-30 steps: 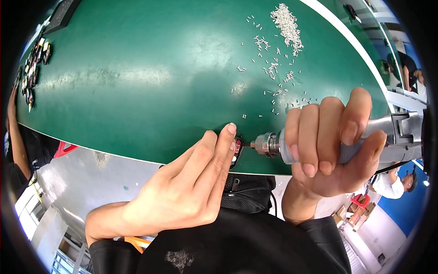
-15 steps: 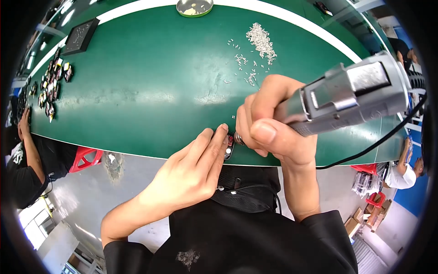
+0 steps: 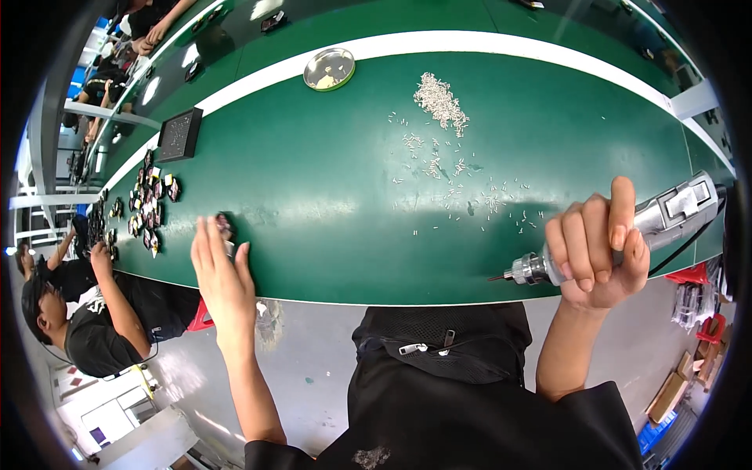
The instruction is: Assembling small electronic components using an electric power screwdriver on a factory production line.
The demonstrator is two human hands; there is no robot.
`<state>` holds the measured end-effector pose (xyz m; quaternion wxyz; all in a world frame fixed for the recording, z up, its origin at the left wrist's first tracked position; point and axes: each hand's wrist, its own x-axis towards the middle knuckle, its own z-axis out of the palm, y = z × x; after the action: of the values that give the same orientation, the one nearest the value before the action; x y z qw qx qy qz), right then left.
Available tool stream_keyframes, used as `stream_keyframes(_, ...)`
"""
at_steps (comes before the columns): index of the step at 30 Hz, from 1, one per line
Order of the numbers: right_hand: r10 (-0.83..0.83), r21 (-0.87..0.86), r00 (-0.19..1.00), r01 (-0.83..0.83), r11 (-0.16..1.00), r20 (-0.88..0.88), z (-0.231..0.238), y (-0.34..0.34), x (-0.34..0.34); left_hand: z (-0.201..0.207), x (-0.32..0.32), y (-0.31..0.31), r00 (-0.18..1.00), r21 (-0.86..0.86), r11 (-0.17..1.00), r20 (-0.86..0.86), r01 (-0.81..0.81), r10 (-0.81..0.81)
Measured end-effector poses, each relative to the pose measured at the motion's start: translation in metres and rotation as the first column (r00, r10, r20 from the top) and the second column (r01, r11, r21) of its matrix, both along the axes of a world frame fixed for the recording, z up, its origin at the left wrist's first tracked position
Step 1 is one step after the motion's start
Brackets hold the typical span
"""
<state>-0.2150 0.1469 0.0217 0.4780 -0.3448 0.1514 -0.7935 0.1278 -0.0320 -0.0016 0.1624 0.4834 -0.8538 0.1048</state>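
My right hand point(image 3: 597, 249) grips a silver electric screwdriver point(image 3: 620, 233), its bit pointing left over the near edge of the green table point(image 3: 313, 164). My left hand point(image 3: 222, 280) reaches out to the left with fingers spread flat at the table's near edge. Its fingertips touch a small dark part point(image 3: 225, 225) lying on the green surface. A loose scatter of small silver screws point(image 3: 462, 180) lies on the table ahead of the screwdriver, with a denser heap of screws point(image 3: 439, 98) farther back.
Several small dark parts point(image 3: 145, 207) lie in a cluster at the table's left. A black tray point(image 3: 180, 135) and a round metal dish point(image 3: 329, 69) stand farther back. Another person point(image 3: 86, 305) in a dark shirt works at the left end.
My left hand has left the screwdriver tip and swung far left, carrying the small part to the table edge. My right hand has pulled the screwdriver back to the right.
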Motion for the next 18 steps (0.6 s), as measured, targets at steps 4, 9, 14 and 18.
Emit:
stream_keyframes(4, -0.179, 0.169, 0.966, 0.147, 0.975, 0.187, -0.019, 0.019, 0.005, 0.016, -0.049, 0.002, 0.986, 0.042, 0.985, -0.022, 0.165, -0.164)
stream_keyframes(9, -0.186, 0.273, 0.951, 0.116, 0.955, 0.247, -0.04, 0.021, 0.02, -0.005, -0.122, 0.037, 0.834, 0.128, 0.836, -0.25, 0.533, -0.493)
stream_keyframes(14, -0.112, 0.226, 0.956, 0.049, 0.973, 0.273, -0.047, 0.03, 0.018, -0.003, -0.141, 0.038, 0.796, 0.096, 0.794, -0.166, 0.6, -0.582)
stream_keyframes(18, -0.099, 0.223, 0.943, 0.027, 0.974, 0.317, -0.049, 0.031, 0.015, -0.004, -0.144, 0.036, 0.766, 0.071, 0.763, -0.077, 0.643, -0.639)
